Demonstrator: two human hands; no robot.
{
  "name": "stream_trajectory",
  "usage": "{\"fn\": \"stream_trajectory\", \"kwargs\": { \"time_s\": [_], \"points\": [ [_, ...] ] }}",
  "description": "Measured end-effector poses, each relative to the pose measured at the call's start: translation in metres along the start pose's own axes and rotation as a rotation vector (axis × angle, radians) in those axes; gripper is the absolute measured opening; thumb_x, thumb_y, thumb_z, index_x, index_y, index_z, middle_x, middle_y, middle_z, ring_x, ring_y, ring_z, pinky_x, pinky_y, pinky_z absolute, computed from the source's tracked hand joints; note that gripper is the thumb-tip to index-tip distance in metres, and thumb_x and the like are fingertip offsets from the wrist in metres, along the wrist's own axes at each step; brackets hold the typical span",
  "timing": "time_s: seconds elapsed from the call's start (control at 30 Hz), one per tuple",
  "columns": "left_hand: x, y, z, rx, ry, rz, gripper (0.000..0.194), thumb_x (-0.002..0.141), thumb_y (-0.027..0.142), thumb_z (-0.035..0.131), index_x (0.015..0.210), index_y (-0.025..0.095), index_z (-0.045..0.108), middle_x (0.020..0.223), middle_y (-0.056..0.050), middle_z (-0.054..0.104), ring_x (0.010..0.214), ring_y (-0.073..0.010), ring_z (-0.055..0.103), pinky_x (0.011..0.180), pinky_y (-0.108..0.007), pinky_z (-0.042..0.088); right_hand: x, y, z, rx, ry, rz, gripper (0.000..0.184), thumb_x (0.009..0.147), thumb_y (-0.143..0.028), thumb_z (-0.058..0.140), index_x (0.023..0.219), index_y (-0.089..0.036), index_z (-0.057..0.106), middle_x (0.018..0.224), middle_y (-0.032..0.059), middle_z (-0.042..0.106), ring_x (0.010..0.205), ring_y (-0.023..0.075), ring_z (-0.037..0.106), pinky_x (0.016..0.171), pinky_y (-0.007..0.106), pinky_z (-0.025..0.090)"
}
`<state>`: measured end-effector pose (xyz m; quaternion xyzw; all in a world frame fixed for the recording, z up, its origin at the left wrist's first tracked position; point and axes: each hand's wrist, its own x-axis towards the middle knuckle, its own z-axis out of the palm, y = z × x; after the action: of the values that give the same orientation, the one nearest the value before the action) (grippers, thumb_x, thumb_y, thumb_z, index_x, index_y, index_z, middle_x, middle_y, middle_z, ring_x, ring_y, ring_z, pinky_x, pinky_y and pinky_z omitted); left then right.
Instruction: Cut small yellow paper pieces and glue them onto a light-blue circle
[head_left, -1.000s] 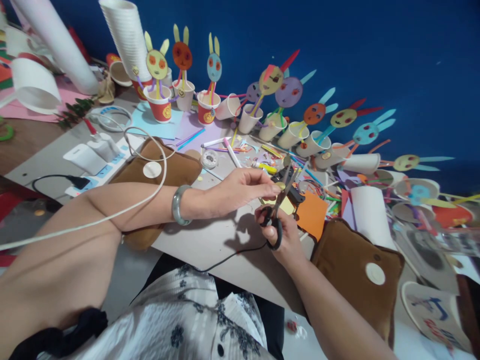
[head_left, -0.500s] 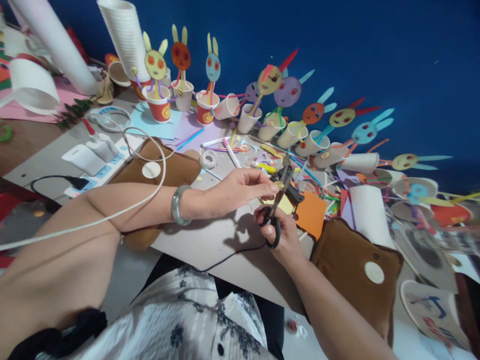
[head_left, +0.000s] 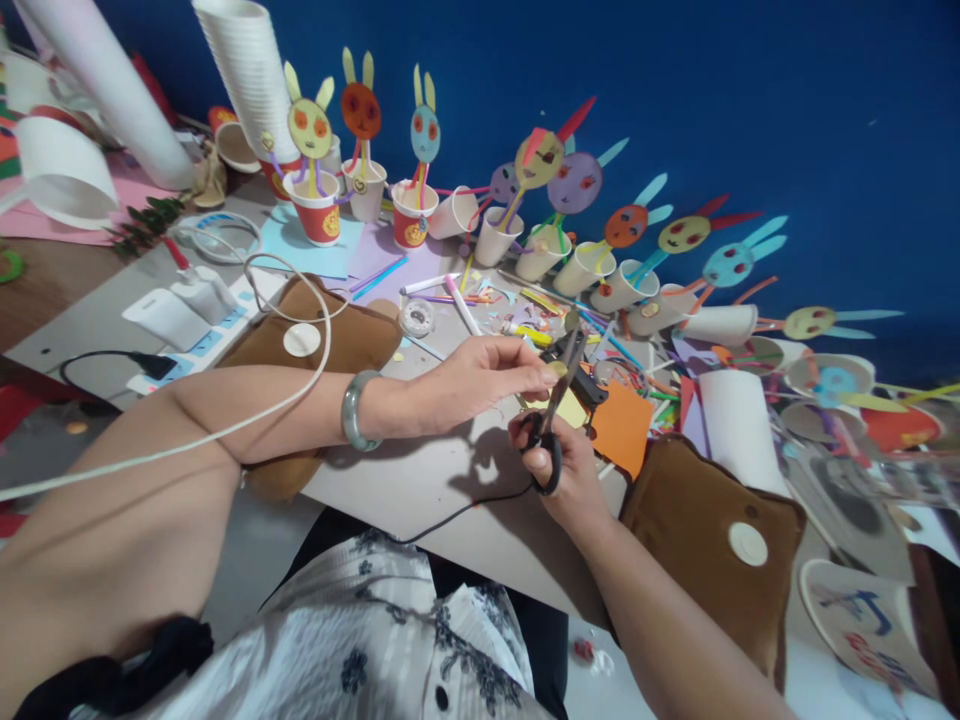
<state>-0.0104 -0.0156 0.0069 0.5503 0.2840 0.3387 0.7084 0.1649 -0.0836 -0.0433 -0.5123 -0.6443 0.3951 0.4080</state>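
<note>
My right hand (head_left: 566,470) grips black-handled scissors (head_left: 566,385), thumb and fingers in the loops, blades pointing up and away from me. Between the thumb and fingertips of my left hand (head_left: 487,380) is a small yellow piece of paper (head_left: 557,370), mostly hidden by the fingers. The blades pass right beside that piece; whether they touch it I cannot tell. Behind the scissors lie a black object (head_left: 589,388) and an orange paper sheet (head_left: 622,425). A pale yellow sheet (head_left: 566,410) shows between my hands.
Paper cups with rabbit-faced figures (head_left: 311,130) line the blue wall. Paper scraps and markers (head_left: 461,305) litter the table's middle. A power strip (head_left: 217,335) with a white cable sits left. Brown cushions (head_left: 712,540) lie on both sides, and a tall cup stack (head_left: 247,75) stands behind.
</note>
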Motion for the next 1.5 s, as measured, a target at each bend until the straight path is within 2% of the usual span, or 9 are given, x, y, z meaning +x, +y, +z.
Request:
{"fn": "stream_trajectory", "kwargs": {
  "time_s": [0.4,1.2,1.5],
  "points": [
    [-0.0010,0.0005,-0.0003,0.029,0.009,0.010,0.029,0.085,0.041,0.065,0.077,0.013,0.061,0.080,-0.001,0.062,0.075,-0.0100,0.056,0.075,-0.027,0.047,-0.0015,0.0030,-0.0001,0.008,-0.003,-0.043,0.058,0.074,-0.078,0.063,0.070,-0.020,0.056,0.067,0.0008,0.057,0.062,0.0150,0.049,0.060,0.028,0.040],
    [-0.0006,-0.0008,0.0007,0.008,0.018,0.014,0.028,0.085,0.039,0.065,0.077,0.013,0.060,0.078,-0.001,0.062,0.075,-0.0098,0.056,0.074,-0.026,0.046,-0.0007,0.0016,0.0005,0.007,0.012,0.009,0.060,0.070,-0.080,0.064,0.068,-0.021,0.055,0.064,0.0007,0.056,0.060,0.0155,0.049,0.058,0.029,0.041],
    [-0.0004,0.0018,0.0003,-0.006,0.002,0.015,0.026,0.084,0.037,0.065,0.075,0.013,0.061,0.078,-0.001,0.061,0.077,-0.0107,0.056,0.081,-0.028,0.047,-0.0015,0.0015,0.0010,0.013,0.016,0.011,0.061,0.069,-0.081,0.064,0.067,-0.021,0.053,0.064,0.0006,0.055,0.061,0.0158,0.048,0.059,0.030,0.041]
  ]
}}
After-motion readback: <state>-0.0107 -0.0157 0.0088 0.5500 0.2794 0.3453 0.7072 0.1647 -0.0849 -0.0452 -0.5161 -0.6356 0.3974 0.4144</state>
